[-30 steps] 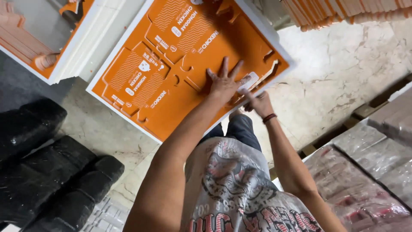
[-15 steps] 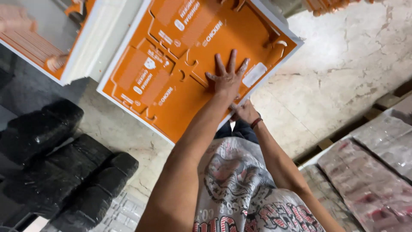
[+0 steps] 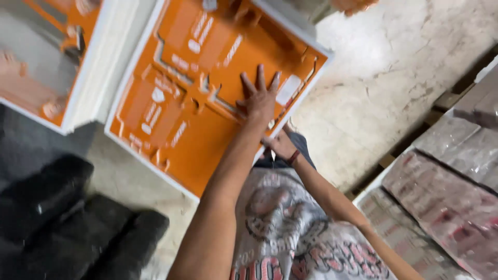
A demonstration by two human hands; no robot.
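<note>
My left hand (image 3: 259, 98) lies spread flat on the orange panel (image 3: 207, 93); right hand (image 3: 279, 145) grips its near edge, fingers hidden; panel not yet lifted.

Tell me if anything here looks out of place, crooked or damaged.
Nothing clearly stands out. The orange panel lies at a slant to the view, with the left hand flat on it and the right hand at its near edge. The picture is too blurred to judge damage.

A large flat orange cardboard panel (image 3: 207, 98) with white printing, cut slots and a white edge lies tilted on the pale floor. A small white label sits near its right corner.
</note>
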